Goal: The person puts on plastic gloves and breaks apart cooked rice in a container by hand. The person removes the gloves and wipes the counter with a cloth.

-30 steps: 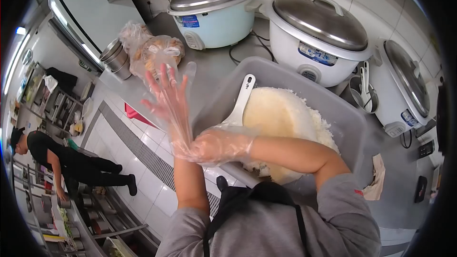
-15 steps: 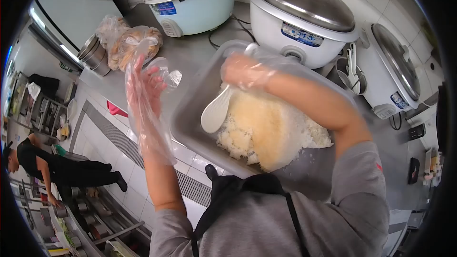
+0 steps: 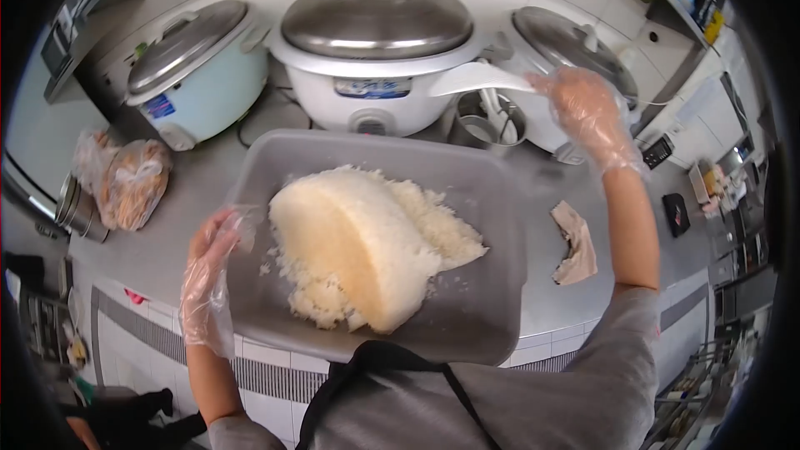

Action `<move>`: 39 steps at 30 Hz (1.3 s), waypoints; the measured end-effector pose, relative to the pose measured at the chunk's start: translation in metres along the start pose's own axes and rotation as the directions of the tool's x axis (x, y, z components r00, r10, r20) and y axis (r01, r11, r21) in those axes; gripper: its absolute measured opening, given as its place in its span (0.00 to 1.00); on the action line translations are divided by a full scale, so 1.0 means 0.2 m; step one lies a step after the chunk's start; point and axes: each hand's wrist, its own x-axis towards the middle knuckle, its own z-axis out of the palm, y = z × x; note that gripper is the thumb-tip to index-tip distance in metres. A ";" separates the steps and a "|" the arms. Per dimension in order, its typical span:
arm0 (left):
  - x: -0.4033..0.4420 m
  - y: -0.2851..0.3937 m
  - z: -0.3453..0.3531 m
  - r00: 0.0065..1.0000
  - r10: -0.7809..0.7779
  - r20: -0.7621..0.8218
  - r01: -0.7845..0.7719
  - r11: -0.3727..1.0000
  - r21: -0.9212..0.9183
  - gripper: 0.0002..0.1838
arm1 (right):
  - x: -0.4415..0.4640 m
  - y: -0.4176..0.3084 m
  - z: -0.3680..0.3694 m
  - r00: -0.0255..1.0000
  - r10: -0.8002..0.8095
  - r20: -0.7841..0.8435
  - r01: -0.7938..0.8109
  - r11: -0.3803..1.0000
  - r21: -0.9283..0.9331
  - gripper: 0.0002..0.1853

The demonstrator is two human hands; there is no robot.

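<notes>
A gray tub [image 3: 492, 200] on the counter holds a large domed mass of cooked rice [image 3: 358, 242], with a browned face and loose clumps around it. My right hand [image 3: 587, 108], in a clear plastic glove, grips a white rice paddle [image 3: 483, 77] by its handle. The paddle is raised beyond the tub's far right corner, its blade pointing left in front of the middle rice cooker. My left hand [image 3: 210, 262], also in a loose clear glove, is by the tub's left rim with fingers partly bent and nothing visible in it. Whether it touches the rim is unclear.
Three lidded rice cookers [image 3: 375, 33] line the wall behind the tub. A metal pot [image 3: 492, 129] with white utensils stands between two of them. Bagged food [image 3: 133, 179] lies at left, beside metal containers [image 3: 79, 208]. A crumpled beige piece [image 3: 575, 242] lies right of the tub.
My right hand has swung from above the rice to the far right with the rice paddle. My left hand has lowered toward the tub's left rim. The view has turned.
</notes>
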 end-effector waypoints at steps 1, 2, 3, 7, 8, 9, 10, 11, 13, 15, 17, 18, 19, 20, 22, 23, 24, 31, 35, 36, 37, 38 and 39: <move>0.02 -0.01 0.00 1.000 -0.009 0.025 0.009 1.000 -0.008 0.26 | 0.00 0.10 0.03 1.000 -0.007 -0.010 0.007 0.999 -0.045 0.14; 0.05 -0.02 0.02 1.000 -0.009 0.010 0.009 1.000 0.007 0.25 | 0.00 0.18 0.07 1.000 -0.023 -0.017 0.021 0.995 -0.095 0.14; 0.09 -0.04 0.04 1.000 -0.013 -0.010 0.013 0.999 0.030 0.25 | 0.01 0.24 0.13 0.999 -0.040 -0.022 0.036 0.990 -0.135 0.14; 0.23 -0.09 0.03 0.994 0.109 -0.021 -0.108 0.993 0.048 0.21 | 0.16 0.30 0.44 0.984 -0.155 -0.091 0.142 0.980 -0.139 0.15; 0.27 -0.12 0.01 0.980 0.178 -0.087 -0.162 0.973 0.162 0.20 | 0.23 0.30 0.51 0.978 -0.194 -0.071 0.180 0.968 -0.172 0.14; 0.32 -0.16 -0.02 0.956 0.254 -0.145 -0.207 0.938 0.277 0.20 | 0.29 0.29 0.55 0.971 -0.233 -0.051 0.218 0.954 -0.208 0.13; 0.35 -0.18 -0.04 0.923 0.332 -0.193 -0.238 0.889 0.391 0.19 | 0.34 0.26 0.55 0.987 -0.119 0.106 0.137 0.974 -0.179 0.12; 0.36 -0.19 -0.06 0.914 0.346 -0.213 -0.207 0.847 0.489 0.20 | 0.39 0.21 0.57 0.964 -0.005 0.265 0.049 0.986 -0.159 0.11; 0.37 -0.21 -0.09 0.898 0.368 -0.242 -0.123 0.738 0.664 0.22 | 0.48 0.13 0.65 0.883 0.126 0.452 -0.060 0.985 -0.159 0.11; 0.39 -0.28 -0.11 0.911 0.361 -0.202 -0.054 0.588 0.807 0.23 | 0.53 0.09 0.77 0.840 0.185 0.509 -0.104 0.978 -0.182 0.13; 0.42 -0.42 -0.16 0.952 0.235 -0.197 0.020 0.593 0.805 0.25 | 0.53 -0.01 0.73 0.780 0.270 0.564 -0.269 0.959 -0.088 0.16; 0.47 -0.51 -0.22 0.972 0.121 -0.203 0.072 0.667 0.742 0.25 | 0.54 -0.06 0.73 0.747 0.301 0.593 -0.349 0.936 -0.036 0.18; 0.49 -0.55 -0.26 0.979 0.003 -0.205 0.138 0.729 0.670 0.26 | 0.59 -0.06 1.06 0.811 0.417 0.410 -0.383 0.909 -0.167 0.18; 0.48 -0.52 -0.25 0.978 -0.040 -0.205 0.170 0.724 0.668 0.26 | 0.57 -0.06 1.04 0.847 0.317 0.427 -0.250 0.946 -0.207 0.19; 0.42 -0.46 -0.18 0.968 0.082 -0.237 0.137 0.621 0.772 0.27 | 0.54 -0.12 0.82 0.877 0.080 0.475 0.053 0.964 -0.261 0.20; 0.39 -0.44 -0.13 0.940 0.253 -0.230 0.078 0.496 0.865 0.29 | 0.51 -0.18 0.68 0.895 -0.010 0.446 0.074 0.989 -0.127 0.21; 0.36 -0.39 -0.09 0.915 0.386 -0.121 -0.056 0.418 0.907 0.29 | 0.46 -0.24 0.53 0.908 -0.089 0.410 0.095 0.995 0.006 0.21; 0.46 -0.13 0.30 0.896 0.209 0.391 -0.425 0.657 0.623 0.31 | 0.12 -0.73 0.43 0.707 -0.585 0.397 -0.344 0.205 0.916 0.30; 0.73 -0.25 0.46 0.795 0.006 0.606 -0.488 0.598 0.635 0.40 | 0.11 -0.99 0.62 0.674 -0.723 0.152 -0.676 -0.521 0.521 0.46; 0.80 -0.29 0.49 0.792 -0.060 0.608 -0.422 0.665 0.616 0.42 | 0.14 -1.07 0.59 0.636 -0.745 0.201 -0.649 -0.374 0.663 0.48; 0.86 -0.34 0.51 0.779 -0.128 0.614 -0.351 0.722 0.596 0.44 | 0.18 -1.14 0.55 0.594 -0.765 0.249 -0.596 -0.210 0.775 0.51; 0.89 -0.36 0.51 0.757 -0.195 0.624 -0.275 0.771 0.575 0.46 | 0.23 -1.22 0.44 0.538 -0.741 0.402 -0.459 0.143 0.877 0.53; 0.86 -0.35 0.50 0.738 -0.197 0.645 -0.169 0.872 0.460 0.48 | 0.25 -1.25 0.45 0.572 -0.688 0.447 -0.350 0.288 0.891 0.54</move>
